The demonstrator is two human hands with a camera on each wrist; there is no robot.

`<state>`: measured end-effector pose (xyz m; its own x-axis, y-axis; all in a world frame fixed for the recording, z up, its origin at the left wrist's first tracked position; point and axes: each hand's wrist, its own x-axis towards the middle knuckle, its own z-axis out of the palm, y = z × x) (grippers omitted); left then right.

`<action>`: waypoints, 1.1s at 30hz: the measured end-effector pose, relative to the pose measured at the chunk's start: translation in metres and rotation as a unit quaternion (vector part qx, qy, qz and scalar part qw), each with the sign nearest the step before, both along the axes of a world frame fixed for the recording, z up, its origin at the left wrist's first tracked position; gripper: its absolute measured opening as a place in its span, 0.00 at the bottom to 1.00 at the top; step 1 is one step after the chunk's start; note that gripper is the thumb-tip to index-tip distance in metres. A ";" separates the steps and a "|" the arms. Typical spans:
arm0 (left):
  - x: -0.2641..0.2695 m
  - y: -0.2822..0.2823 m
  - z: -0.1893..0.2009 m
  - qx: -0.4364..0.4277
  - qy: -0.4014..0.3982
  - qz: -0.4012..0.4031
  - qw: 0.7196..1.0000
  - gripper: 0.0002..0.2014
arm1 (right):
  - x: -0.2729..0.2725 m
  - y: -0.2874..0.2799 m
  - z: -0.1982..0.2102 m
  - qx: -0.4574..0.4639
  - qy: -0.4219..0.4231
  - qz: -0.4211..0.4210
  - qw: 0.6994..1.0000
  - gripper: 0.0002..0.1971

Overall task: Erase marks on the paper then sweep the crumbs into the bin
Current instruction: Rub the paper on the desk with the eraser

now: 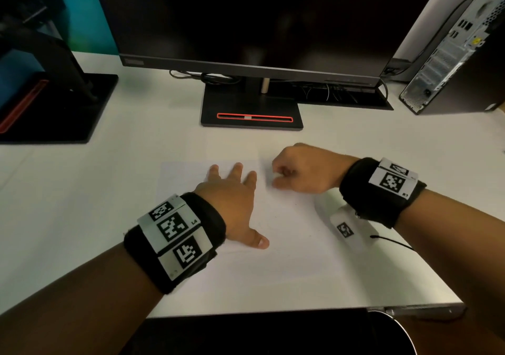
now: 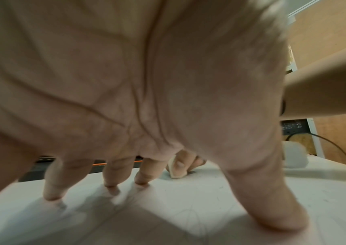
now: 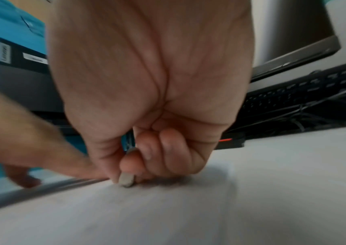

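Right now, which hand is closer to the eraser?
The right hand: it pinches the eraser and presses its tip on the paper. The left hand lies flat on the paper beside it, not touching the eraser.

I find the desk [image 1: 82,191] open to the left of the paper [image 1: 287,245] and along its near edge, giving a hand free passage there. At the back, the monitor base [image 1: 251,109] stands just beyond the paper, blocking forward travel. A second stand [image 1: 54,109] occupies the far left corner; the computer tower [image 1: 451,54] and cables [image 1: 328,92] close the far right. My left hand [image 1: 232,199] lies spread on the paper beside my right hand [image 1: 303,169].
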<state>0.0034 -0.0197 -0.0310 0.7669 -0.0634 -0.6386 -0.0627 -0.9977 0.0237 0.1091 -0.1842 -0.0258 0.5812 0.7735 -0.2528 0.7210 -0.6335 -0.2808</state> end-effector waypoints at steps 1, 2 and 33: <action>0.000 0.000 0.000 -0.002 0.000 0.001 1.000 0.67 | 0.008 -0.002 0.001 0.002 -0.021 -0.024 0.999 0.18; 0.000 0.001 -0.001 -0.002 -0.001 0.002 1.000 0.67 | 0.012 -0.002 0.001 0.005 -0.040 -0.043 0.998 0.18; -0.001 0.000 0.001 -0.003 -0.008 0.001 1.000 0.67 | 0.011 -0.008 -0.004 0.018 -0.052 -0.043 0.998 0.16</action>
<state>0.0024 -0.0200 -0.0304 0.7769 -0.0654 -0.6262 -0.0611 -0.9977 0.0284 0.1200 -0.1921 -0.0295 0.6671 0.7274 -0.1606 0.6908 -0.6848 -0.2321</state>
